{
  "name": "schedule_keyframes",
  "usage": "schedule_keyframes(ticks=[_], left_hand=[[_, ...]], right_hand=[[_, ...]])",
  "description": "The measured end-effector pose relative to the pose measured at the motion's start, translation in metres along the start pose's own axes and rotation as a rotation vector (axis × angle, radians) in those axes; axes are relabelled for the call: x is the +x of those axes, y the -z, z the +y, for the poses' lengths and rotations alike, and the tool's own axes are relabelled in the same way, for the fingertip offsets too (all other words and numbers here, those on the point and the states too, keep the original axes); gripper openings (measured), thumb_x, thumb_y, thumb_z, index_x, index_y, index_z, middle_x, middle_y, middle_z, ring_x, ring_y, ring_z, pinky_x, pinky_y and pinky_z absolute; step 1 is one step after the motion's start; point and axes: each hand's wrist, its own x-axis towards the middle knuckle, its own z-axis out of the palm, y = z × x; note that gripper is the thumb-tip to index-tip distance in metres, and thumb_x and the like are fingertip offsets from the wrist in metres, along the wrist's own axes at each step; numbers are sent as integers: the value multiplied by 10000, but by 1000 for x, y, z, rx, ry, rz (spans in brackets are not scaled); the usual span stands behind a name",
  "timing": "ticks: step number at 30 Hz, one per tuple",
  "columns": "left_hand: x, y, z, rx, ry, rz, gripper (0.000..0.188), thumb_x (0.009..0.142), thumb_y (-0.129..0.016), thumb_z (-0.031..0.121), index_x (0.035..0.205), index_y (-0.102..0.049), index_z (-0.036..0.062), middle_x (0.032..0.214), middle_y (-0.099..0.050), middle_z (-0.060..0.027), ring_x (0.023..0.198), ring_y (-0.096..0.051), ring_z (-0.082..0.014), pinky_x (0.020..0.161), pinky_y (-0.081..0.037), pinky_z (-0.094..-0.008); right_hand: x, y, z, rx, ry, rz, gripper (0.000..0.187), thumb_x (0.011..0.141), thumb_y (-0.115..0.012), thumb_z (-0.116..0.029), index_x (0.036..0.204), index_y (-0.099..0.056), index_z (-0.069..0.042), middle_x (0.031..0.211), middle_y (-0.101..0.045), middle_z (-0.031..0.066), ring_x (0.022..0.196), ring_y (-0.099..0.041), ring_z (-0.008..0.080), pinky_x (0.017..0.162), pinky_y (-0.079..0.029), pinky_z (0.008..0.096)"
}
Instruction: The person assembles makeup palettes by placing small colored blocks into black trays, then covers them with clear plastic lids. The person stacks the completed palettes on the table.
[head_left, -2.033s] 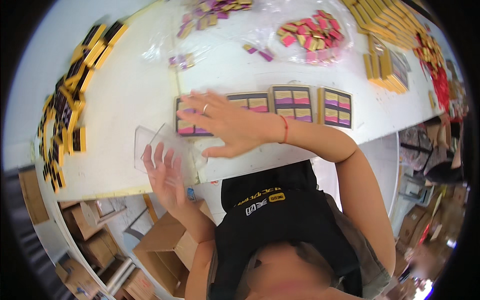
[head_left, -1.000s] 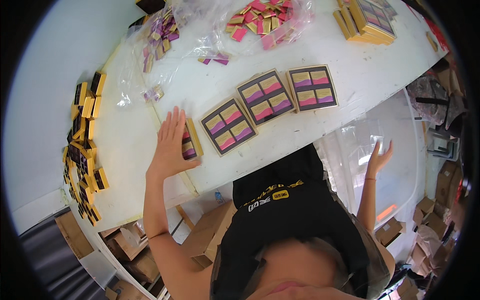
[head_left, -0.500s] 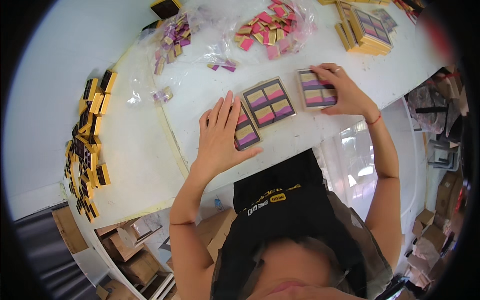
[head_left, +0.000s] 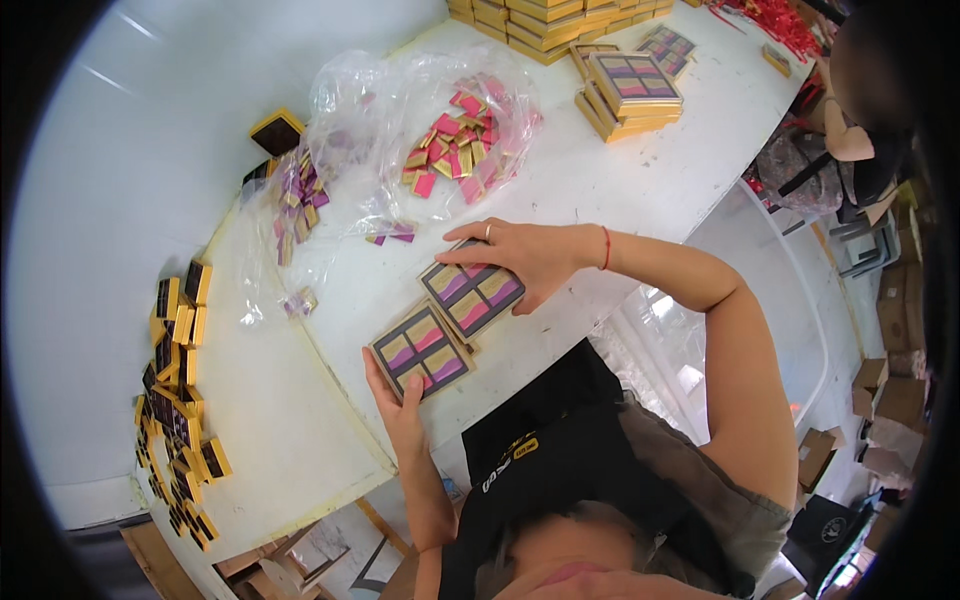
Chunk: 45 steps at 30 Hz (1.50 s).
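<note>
Two flat square boxes lie edge to edge on the white table, each with four pink, purple and gold pieces in dark compartments. My left hand (head_left: 398, 402) grips the left box (head_left: 421, 352), thumb over its near edge and the other fingers along its left side. With fingers spread over the far and right edges, my right hand (head_left: 530, 256) holds the right box (head_left: 474, 300). A tan edge shows at the lower corner between the boxes; whether another box lies underneath, I cannot tell.
Clear bags hold pink-and-gold pieces (head_left: 440, 150) and purple-and-gold pieces (head_left: 300, 195). Filled boxes (head_left: 635, 80) are stacked at the far right, before piles of yellow boxes (head_left: 545, 30). Small dark-and-yellow boxes (head_left: 180, 400) line the left edge. Another person's arm (head_left: 848, 135) shows at the right.
My right hand has brought its box leftward, against the box at my left hand. Three separate boxes showed before; two show now. My left hand has shifted to its box's near-left side. The view has turned.
</note>
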Motion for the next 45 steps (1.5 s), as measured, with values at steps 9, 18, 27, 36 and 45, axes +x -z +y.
schedule_keyframes(ticks=[9,18,27,36,45], left_hand=[[9,-10,-18,-358,65,-103,594,1073,-339,332,1555,-183,21,1557,-304,-102,1393,-352,-218,1162,-264,-362],[16,-51,-17,-419,-19,-43,650,1058,-353,356,1556,-114,14,1613,-186,-116,1470,-214,-230,1197,-159,-357],[37,-27,12,29,-344,-21,646,1023,-476,294,1531,-217,-9,1589,-253,-153,1464,-232,-261,1191,-167,-363],[67,-47,47,1025,-529,-523,959,692,-767,552,1439,-403,74,1364,-497,-150,1293,-435,-345,1154,-243,-485],[78,-45,43,909,-629,-447,884,770,-716,571,1409,-435,29,1409,-494,-169,1301,-456,-337,1118,-318,-453]], right_hand=[[-17,5,22,-37,-56,157,954,582,-833,-204,1438,-428,-88,1407,-397,185,1296,-397,384,1097,-368,419],[-11,48,-17,176,-210,187,935,606,-834,-141,1445,-422,-145,1380,-389,134,1281,-439,325,1069,-431,380],[-7,32,-5,79,-212,139,1007,590,-842,-177,1477,-366,-144,1405,-399,155,1353,-346,332,1122,-335,405],[-11,30,11,48,-171,175,990,574,-833,-130,1460,-391,-134,1391,-388,161,1346,-353,342,1113,-349,403],[-7,29,18,-21,-157,82,968,587,-833,-125,1455,-406,-154,1417,-336,207,1306,-403,406,1078,-417,425]])
